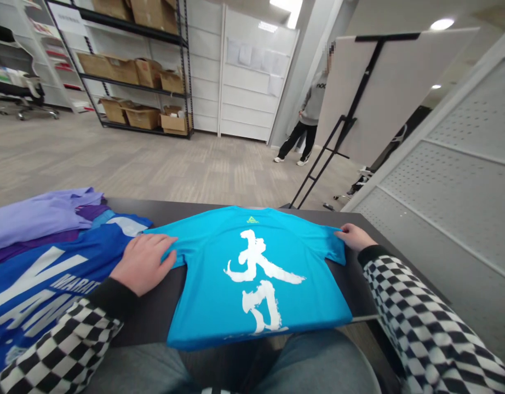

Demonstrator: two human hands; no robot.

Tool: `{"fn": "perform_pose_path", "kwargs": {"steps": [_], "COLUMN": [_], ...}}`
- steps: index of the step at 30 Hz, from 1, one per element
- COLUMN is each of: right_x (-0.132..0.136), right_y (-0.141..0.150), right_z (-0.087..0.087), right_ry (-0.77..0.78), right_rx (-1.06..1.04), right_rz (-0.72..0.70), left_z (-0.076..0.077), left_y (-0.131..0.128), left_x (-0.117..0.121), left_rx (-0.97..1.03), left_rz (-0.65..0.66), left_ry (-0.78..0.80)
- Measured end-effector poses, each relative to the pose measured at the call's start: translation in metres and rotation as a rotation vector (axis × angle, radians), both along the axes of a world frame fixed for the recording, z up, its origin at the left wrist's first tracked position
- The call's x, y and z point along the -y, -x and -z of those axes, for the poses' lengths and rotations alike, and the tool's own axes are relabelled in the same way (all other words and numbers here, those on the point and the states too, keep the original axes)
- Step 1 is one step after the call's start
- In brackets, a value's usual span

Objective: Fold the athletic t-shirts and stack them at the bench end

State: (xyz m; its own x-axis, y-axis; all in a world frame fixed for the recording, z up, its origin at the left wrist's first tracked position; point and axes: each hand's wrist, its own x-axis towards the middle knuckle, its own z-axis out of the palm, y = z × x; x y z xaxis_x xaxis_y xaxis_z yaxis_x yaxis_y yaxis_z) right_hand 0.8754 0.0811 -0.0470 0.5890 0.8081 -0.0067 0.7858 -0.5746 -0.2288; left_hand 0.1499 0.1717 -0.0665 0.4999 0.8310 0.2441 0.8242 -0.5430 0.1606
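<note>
A bright blue T-shirt (pixel 211 273) with large white brush-style characters and a small yellow-green logo lies spread on the dark table (pixel 154 323). Its lower end reaches the table's near edge, above my knees. My left hand (pixel 148 260) rests flat on the left sleeve, fingers stretched out over the fabric. At the other sleeve's end, my right hand (pixel 354 237) pinches the cloth between thumb and fingers. Just left of my left hand are a darker blue shirt (pixel 92 246) with white lettering and a lavender garment (pixel 34 213), piled with purple cloth.
Beyond the table stands a black shelf rack (pixel 133 85) with several cardboard boxes. A person (pixel 312 109) in a grey top stands partly behind a white board (pixel 392 93) on a black stand. A perforated grey panel (pixel 458 180) borders the table's right side.
</note>
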Motion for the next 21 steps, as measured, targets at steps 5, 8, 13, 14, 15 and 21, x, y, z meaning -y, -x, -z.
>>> {"fn": "perform_pose_path", "kwargs": {"steps": [5, 8, 13, 14, 15, 21], "right_x": [-0.003, 0.0, 0.011, 0.012, 0.011, -0.021], "right_y": [0.008, 0.018, 0.047, 0.056, 0.067, 0.121], "right_z": [-0.003, 0.002, 0.01, 0.011, 0.012, 0.017], "right_ry": [-0.077, -0.074, -0.086, -0.109, -0.136, -0.149], "right_rx": [-0.044, -0.033, 0.122, 0.177, 0.226, 0.186], "right_rz": [0.022, 0.032, 0.039, -0.018, -0.102, -0.525], "left_z": [-0.032, -0.031, -0.009, -0.005, -0.002, 0.002], "left_y": [-0.082, -0.145, -0.195, -0.196, -0.197, -0.209], "left_x": [-0.039, -0.073, -0.11, -0.113, -0.114, -0.112], "left_rx": [0.106, 0.025, -0.031, -0.037, -0.042, -0.063], "left_rz": [0.387, 0.383, 0.295, 0.283, 0.273, 0.25], "left_ry": [0.153, 0.263, 0.302, 0.305, 0.304, 0.282]}}
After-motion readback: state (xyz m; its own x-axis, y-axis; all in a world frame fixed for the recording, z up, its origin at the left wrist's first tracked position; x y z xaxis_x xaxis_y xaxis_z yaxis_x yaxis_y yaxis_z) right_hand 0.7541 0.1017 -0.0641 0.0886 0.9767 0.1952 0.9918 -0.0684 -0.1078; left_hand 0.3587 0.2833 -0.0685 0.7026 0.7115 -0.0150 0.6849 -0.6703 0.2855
